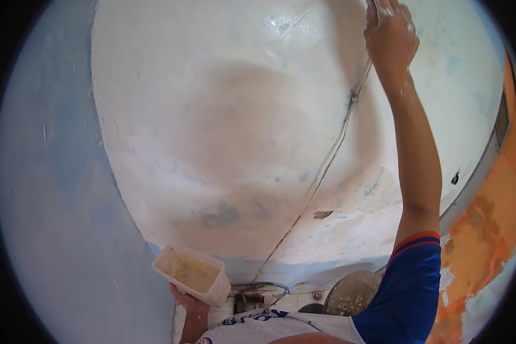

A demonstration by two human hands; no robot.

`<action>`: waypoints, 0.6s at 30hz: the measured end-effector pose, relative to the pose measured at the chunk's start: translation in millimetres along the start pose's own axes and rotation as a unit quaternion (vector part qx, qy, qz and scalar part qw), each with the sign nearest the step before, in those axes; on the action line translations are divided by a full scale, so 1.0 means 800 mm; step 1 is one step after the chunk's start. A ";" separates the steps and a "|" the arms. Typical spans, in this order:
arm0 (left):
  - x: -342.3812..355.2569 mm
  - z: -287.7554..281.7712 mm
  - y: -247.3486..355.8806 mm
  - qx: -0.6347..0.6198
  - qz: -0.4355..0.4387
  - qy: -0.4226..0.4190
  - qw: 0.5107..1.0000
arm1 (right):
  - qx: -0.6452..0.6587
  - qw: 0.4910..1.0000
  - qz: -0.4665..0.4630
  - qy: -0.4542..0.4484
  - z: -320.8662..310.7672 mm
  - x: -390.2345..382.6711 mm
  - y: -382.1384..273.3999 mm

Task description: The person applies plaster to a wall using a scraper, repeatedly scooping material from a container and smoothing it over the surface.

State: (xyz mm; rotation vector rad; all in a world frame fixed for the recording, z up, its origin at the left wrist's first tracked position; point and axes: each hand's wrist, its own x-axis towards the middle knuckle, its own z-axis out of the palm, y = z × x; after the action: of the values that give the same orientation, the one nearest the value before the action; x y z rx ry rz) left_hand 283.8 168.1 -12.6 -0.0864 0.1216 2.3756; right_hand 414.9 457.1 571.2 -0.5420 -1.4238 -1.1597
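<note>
A white rectangular plastic tub (219,291) rests tilted in my left hand (192,304), whose fingers support it from below. Some pale, wet-looking stuff lies in the tub. High up at the top edge, my right hand (391,37) is closed against the whitish wall (172,126), its fingertips partly cut off by the frame. What it grips cannot be made out. Below that hand a thin cable (331,160) runs down the wall, fixed by a small clip (354,98).
On the left a blue-grey wall (51,172) meets the whitish one in a corner. Loose cable (284,286) lies near a round, stained surface (352,292) low down. A chipped spot (323,215) marks the wall. An orange, patchy wall (484,229) stands at right.
</note>
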 end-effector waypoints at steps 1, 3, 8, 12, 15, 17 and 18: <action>-0.002 -0.004 -0.006 0.000 0.004 0.004 1.000 | -0.013 0.998 0.012 -0.067 0.011 0.000 -0.001; -0.005 -0.005 -0.021 0.000 -0.001 0.001 1.000 | -0.075 0.995 -0.064 -0.005 0.055 -0.049 -0.002; -0.021 0.016 -0.047 0.032 0.035 -0.005 0.999 | 0.308 0.873 -0.378 0.004 0.011 -0.263 -0.119; -0.027 0.031 -0.064 0.026 0.045 -0.012 0.999 | 0.220 0.941 -0.253 0.041 -0.002 -0.219 -0.098; -0.031 0.028 -0.070 0.023 0.056 0.002 0.998 | 0.021 0.998 -0.058 -0.011 -0.007 -0.063 -0.020; -0.033 0.023 -0.074 0.021 0.056 0.010 0.998 | 0.034 0.998 -0.035 0.044 -0.001 -0.003 0.009; -0.031 0.024 -0.077 0.019 0.046 0.008 0.999 | 0.000 0.993 -0.079 0.085 0.027 -0.011 0.016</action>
State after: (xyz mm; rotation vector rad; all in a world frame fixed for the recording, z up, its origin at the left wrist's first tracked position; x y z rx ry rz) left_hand 343.5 197.8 5.0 -0.0829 0.1804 2.4646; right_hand 417.6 483.8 570.7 -0.3262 -1.3387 -1.2992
